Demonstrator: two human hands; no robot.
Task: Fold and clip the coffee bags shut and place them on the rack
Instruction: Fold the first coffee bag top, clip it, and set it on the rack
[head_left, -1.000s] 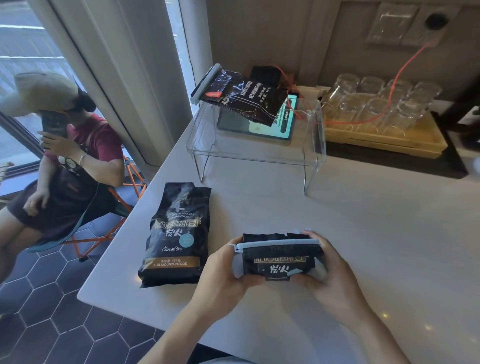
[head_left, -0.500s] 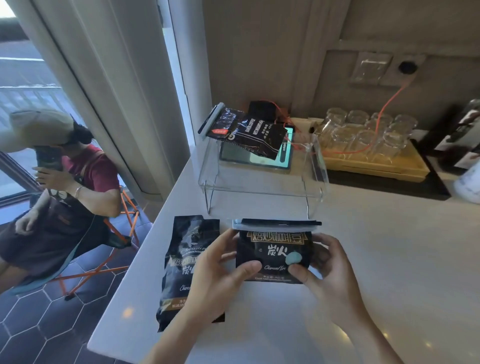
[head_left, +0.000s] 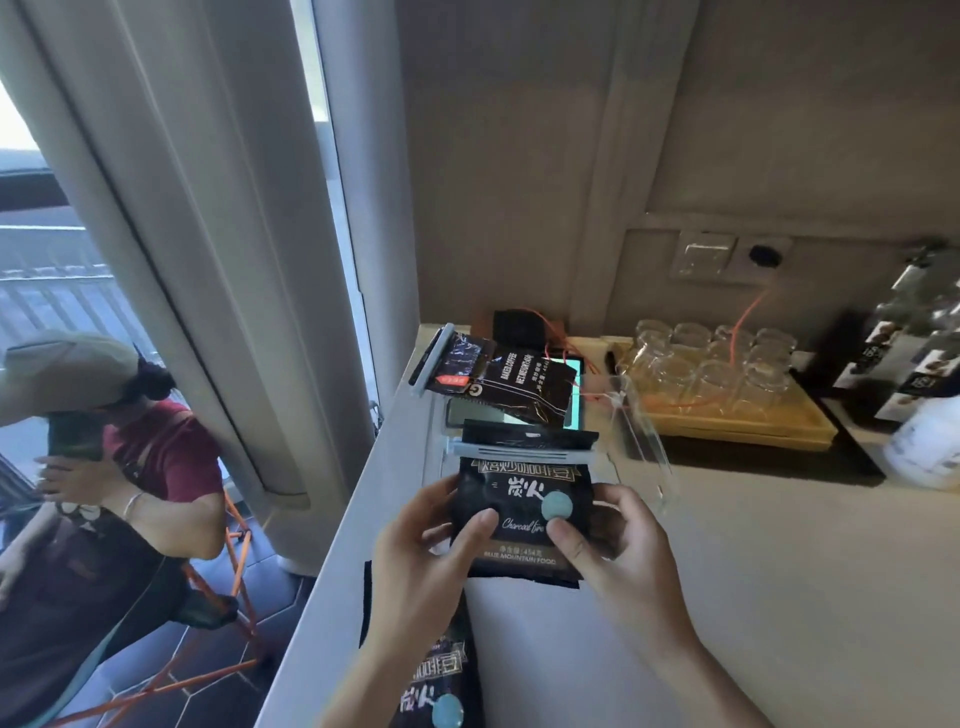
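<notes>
I hold a black coffee bag (head_left: 519, 499) upright in the air in front of the clear acrylic rack (head_left: 641, 441). A pale blue clip (head_left: 519, 451) runs across its folded top. My left hand (head_left: 431, 551) grips the bag's left side with the thumb on its front. My right hand (head_left: 618, 545) grips the right side the same way. A clipped dark coffee bag (head_left: 511, 382) lies on top of the rack. Another black coffee bag (head_left: 431, 675) lies flat on the counter below my left arm.
Behind the rack sit a screen device (head_left: 519, 410) and an orange cable (head_left: 737, 332). A wooden tray (head_left: 727, 415) with several upturned glasses stands right of the rack, with bottles (head_left: 924, 364) farther right. A seated person (head_left: 93, 467) is beyond the counter's left edge.
I have raised the clipped bag from low over the counter and carried it toward the rack. The view has tilted upward. The bag on the counter has stayed put.
</notes>
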